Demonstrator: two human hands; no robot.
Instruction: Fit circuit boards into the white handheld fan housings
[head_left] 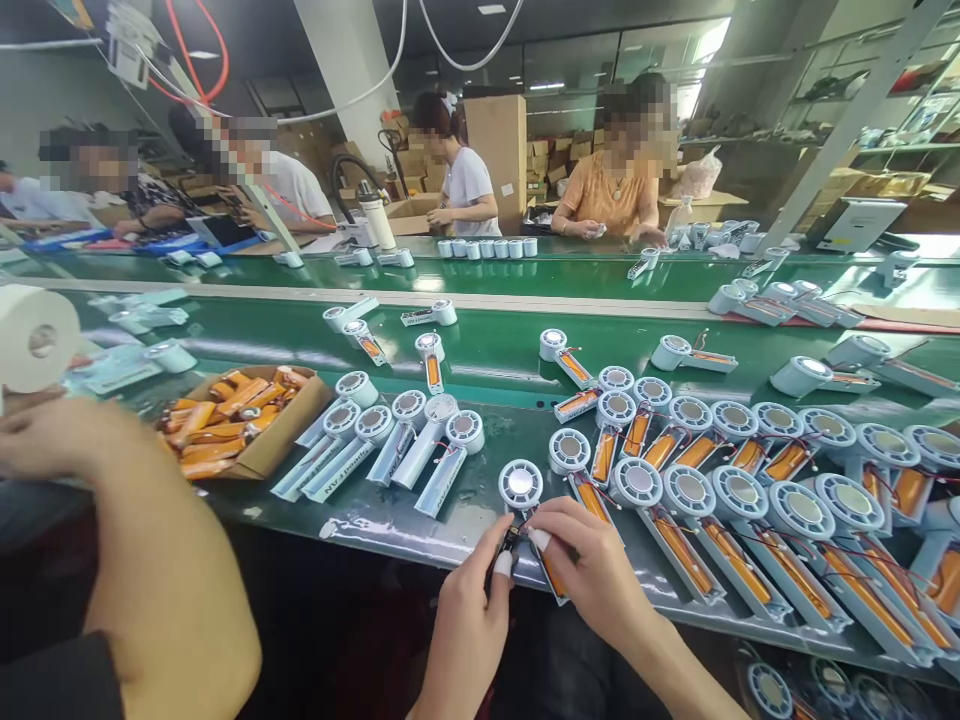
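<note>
A pale blue handheld fan [520, 484] with a round head lies at the table's near edge, its opened handle pointing toward me. Part of an orange battery shows in that handle, under my hands. My left hand [471, 612] is closed, thumb and forefinger pinching a small black part [510, 543] over the handle. Close against it is my right hand [592, 560], fingertips pressed together at the same spot. Whatever the right fingertips grip is too small to make out. Just right of the hands lie several similar fans [637, 484] with orange batteries and thin red wires.
Left of me, a co-worker's bare arm [165, 540] reaches in beside a white roll [37, 338]. A cardboard box [289, 425] holds orange batteries. Several fans [439, 470] lie right of it. Beyond runs a green conveyor belt [480, 355] with more fans; several people sit across it.
</note>
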